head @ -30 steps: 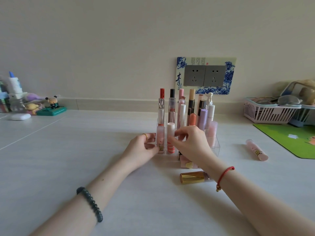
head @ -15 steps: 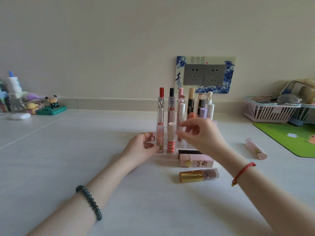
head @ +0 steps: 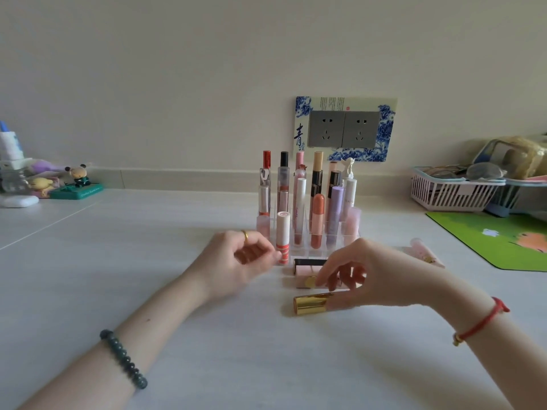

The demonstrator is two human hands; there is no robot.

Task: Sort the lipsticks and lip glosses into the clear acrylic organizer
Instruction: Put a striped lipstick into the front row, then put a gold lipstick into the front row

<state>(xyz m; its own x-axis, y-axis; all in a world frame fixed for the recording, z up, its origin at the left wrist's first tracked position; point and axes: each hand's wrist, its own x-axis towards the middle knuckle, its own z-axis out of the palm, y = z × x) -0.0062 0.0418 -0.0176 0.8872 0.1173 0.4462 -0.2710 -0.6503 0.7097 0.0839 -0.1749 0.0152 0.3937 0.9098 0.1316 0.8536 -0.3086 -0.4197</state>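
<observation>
My left hand (head: 245, 258) sits on the pale grey table (head: 133, 261) just in front of the clear acrylic organizer (head: 351, 242). Its fingers are curled in toward the palm with nothing in them that I can see. One fingertip is right at the foot of the white tube with the orange-striped base (head: 283, 236), which stands upright in the organizer's front row. I can't tell whether they touch. There is a gold ring (head: 245, 234) on that hand and a dark green bead bracelet (head: 124, 360) on the wrist.

My right hand (head: 373, 279) arches over the gold-capped tube (head: 310, 305), which lies on its side on the table in front of the organizer. The thumb lies along the near side of its body and the fingers hang down on the far side. I cannot tell whether they have clamped on it. A red string bracelet (head: 482, 321) circles that wrist.

Just behind the tube lies a flat pink case with a round gold clasp (head: 306, 282), and behind that a black-and-pink lipstick (head: 307, 266), both lying flat. The organizer holds many upright tubes, among them a coral capsule-shaped one (head: 318, 223) and a lilac one (head: 335, 213).

To the right a pale pink tube (head: 424, 252) lies alone on the table, near a green mat (head: 497, 244) and a white slatted basket (head: 450, 195).
</observation>
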